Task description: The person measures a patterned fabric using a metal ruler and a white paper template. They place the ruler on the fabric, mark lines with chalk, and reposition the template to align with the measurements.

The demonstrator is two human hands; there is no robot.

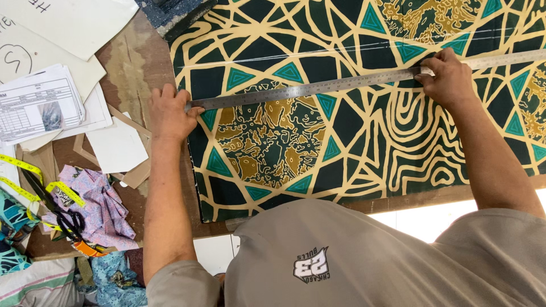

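I had one view only, the camera on the person's head. It looked steeply down, close over the worktable (142, 62), taking in their own chest, both forearms and the patterned fabric (352, 131).

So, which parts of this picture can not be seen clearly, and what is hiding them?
All in the head view:
- The metal ruler: its far end is cut off by the right edge; the right hand covers part of it.
- The patterned fabric: it runs past the top and right edges, and the grey shirt hides its near edge.
- The right fingertips: curled under, whether they hold chalk is unclear.
- The left hand covers the ruler's near end.
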